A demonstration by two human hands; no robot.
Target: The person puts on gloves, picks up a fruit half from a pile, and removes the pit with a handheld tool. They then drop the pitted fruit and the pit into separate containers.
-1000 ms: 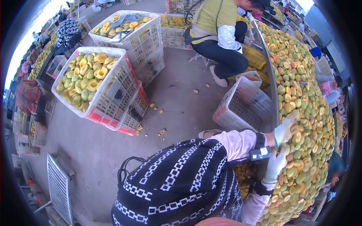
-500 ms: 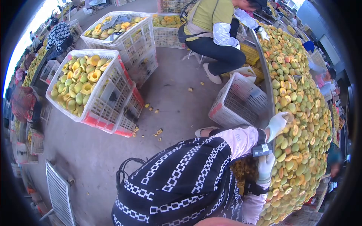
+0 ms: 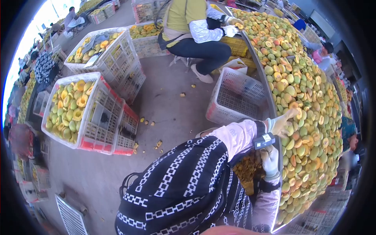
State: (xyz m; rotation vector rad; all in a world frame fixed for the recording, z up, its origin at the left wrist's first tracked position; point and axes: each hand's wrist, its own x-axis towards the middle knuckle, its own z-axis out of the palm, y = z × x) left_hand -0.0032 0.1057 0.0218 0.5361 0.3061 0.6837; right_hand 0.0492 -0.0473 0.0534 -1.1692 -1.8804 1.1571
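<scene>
1. Grey concrete floor spreads out to the left of the hands, scattered with small fruit scraps.
2. An empty white plastic crate stands on the floor just above and left of the hands.
3. Further left, a white crate with red trim is stacked on others and filled with halved fruit.
4. Beyond it stands another full stack of crates.
5. A person in a yellow top squats on the floor well above the hands.
6. Bright daylight pours in from the far upper left, where more people sit.
7. A white metal grate lies on the floor at lower left.
</scene>
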